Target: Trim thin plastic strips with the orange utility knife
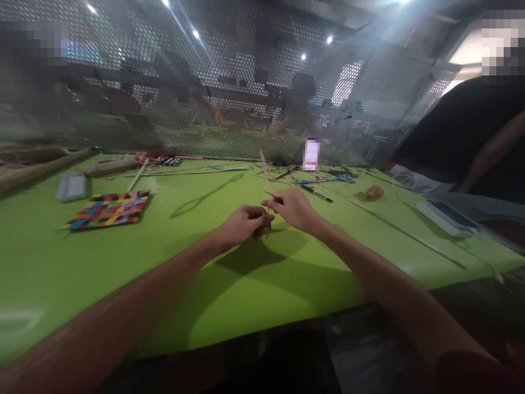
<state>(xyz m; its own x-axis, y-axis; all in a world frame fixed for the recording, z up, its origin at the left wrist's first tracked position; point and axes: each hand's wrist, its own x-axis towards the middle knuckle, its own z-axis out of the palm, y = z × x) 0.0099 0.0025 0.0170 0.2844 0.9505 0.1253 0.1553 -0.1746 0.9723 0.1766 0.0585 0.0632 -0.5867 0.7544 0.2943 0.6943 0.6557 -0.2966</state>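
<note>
A narrow pink strip [264,169] stands nearly upright over the green table, slightly curved, with its lower end showing below my fingers. My left hand [244,225] is closed in a pinch around the strip's lower part. Just above and to the right, my right hand [294,209] is closed too, its fingertips against the strip. A thin, dark, pointed piece [270,195] sticks out leftward from my right fingers; its exact kind is too small to tell. The hands nearly touch each other, and their shadows fall on the table below.
A multicoloured woven mat [110,209] lies left on the green table [197,312], near a pale box [71,186]. Green strips [207,195], a black pen [316,193] and a phone-like device [447,216] lie around. Perforated panel [246,109] behind; another person [467,126] at right.
</note>
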